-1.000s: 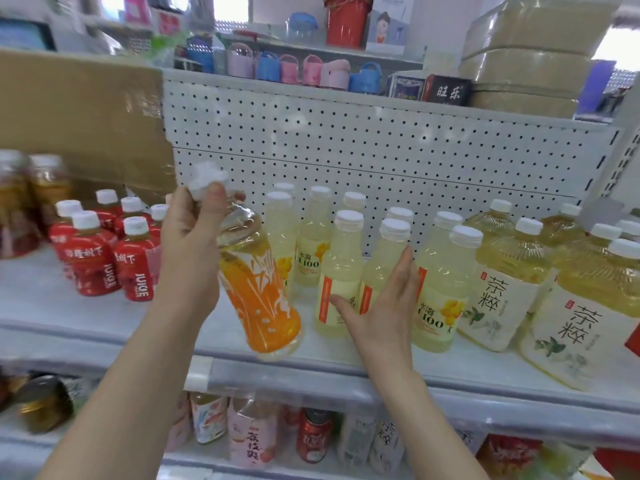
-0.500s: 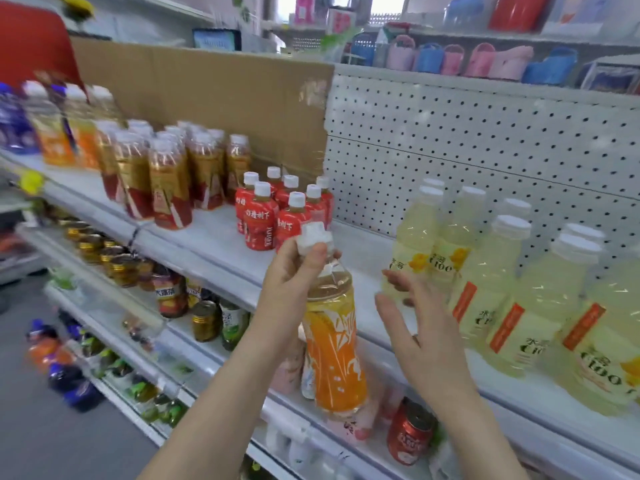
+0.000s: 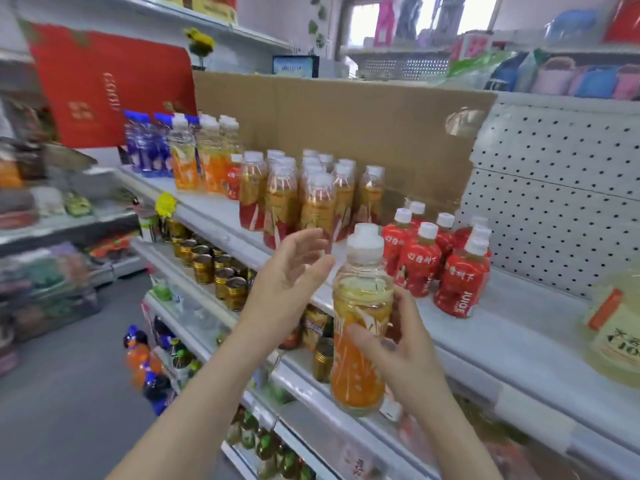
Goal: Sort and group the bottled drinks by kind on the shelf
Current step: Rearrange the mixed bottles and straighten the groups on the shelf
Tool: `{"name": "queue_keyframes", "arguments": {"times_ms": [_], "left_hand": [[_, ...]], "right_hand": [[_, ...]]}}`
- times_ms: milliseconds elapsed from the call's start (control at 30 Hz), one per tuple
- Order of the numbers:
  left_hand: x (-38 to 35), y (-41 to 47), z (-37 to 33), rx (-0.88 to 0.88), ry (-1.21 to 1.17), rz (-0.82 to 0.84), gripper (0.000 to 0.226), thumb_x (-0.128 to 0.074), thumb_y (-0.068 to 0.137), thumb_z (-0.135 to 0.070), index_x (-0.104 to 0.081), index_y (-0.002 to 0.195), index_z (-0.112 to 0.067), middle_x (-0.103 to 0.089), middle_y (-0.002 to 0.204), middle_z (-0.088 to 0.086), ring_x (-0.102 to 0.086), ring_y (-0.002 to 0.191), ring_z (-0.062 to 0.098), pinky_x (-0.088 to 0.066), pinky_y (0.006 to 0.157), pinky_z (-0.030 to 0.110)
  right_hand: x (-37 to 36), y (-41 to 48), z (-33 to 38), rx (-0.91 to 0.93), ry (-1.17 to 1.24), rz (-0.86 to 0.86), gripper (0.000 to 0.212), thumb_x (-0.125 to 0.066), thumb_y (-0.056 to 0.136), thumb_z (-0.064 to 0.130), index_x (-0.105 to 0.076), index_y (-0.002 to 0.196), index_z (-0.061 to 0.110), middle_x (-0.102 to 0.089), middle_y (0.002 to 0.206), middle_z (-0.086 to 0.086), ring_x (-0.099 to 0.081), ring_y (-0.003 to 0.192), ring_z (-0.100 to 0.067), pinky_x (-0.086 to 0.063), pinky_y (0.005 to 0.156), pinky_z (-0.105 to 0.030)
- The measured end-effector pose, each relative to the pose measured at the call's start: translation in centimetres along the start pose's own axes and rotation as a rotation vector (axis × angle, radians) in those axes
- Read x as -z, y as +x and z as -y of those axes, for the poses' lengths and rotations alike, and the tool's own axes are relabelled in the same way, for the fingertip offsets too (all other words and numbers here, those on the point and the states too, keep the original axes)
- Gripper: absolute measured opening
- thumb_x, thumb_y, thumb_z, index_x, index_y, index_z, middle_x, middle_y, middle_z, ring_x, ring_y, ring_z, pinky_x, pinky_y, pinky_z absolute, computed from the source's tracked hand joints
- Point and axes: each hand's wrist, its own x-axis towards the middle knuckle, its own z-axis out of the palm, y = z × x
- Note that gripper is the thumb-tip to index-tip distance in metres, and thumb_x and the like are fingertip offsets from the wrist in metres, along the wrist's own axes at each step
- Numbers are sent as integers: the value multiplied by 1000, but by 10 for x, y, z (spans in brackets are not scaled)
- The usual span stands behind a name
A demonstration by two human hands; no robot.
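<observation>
The near bottle (image 3: 358, 374) has a white cap, a clear neck over pale yellow, and an orange label streaked with white. Right of it, the small bottles (image 3: 417, 268) are red with white caps and white lettering. Farther left, the amber bottles (image 3: 317, 209) wear red-and-gold labels, and the far bottles (image 3: 145, 147) are blue. The cardboard (image 3: 346, 126) is brown, the pegboard (image 3: 561, 220) white with dark dots.

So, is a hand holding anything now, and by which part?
The right hand grips the orange bottle around its middle; the left hand is open, holding nothing.
</observation>
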Motion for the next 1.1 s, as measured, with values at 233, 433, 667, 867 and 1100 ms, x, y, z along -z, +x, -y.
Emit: {"name": "queue_keyframes", "arguments": {"times_ms": [233,433,667,867,1100], "left_hand": [[165,34,54,60,416,-178,37,-61,95,-31,-57,132,-31,-63,124,-18,-57,113,-5,-44,91,15],[260,107,96,14,760,-221,44,-61,95,-30,-52,139,-24,-57,134,-8,-53,122,11,-44,99,32],[336,217,130,-9,916,-249,51,-62,96,-32,-49,142,-18,-56,139,0,-52,126,19,-40,98,33],[384,292,176,72,879,-218,61,-65,92,-37,-42,146,-20,-53,141,-1,-52,124,17,-47,100,40],[416,373,239,102,738,-143,70,-69,90,-36,-36,149,-19,-51,143,1,-52,125,19,-45,102,40]], "right_hand": [[-114,72,11,-31,51,-33,61,-83,79,35,-47,126,50,-63,117,34,-64,104,7,-54,95,-38],[-196,150,16,12,58,0,66,-82,75,50,-45,131,48,-61,119,32,-61,108,7,-55,96,-38],[-273,269,25,119,80,-39,74,-76,69,59,-46,134,38,-62,118,32,-58,109,12,-51,94,-27],[-330,369,22,149,74,-123,61,-84,77,41,-48,126,42,-64,120,22,-63,111,-1,-53,99,-42],[-371,442,1,89,12,-196,53,-84,75,43,-48,113,53,-66,108,28,-65,99,5,-58,91,-38]]}}
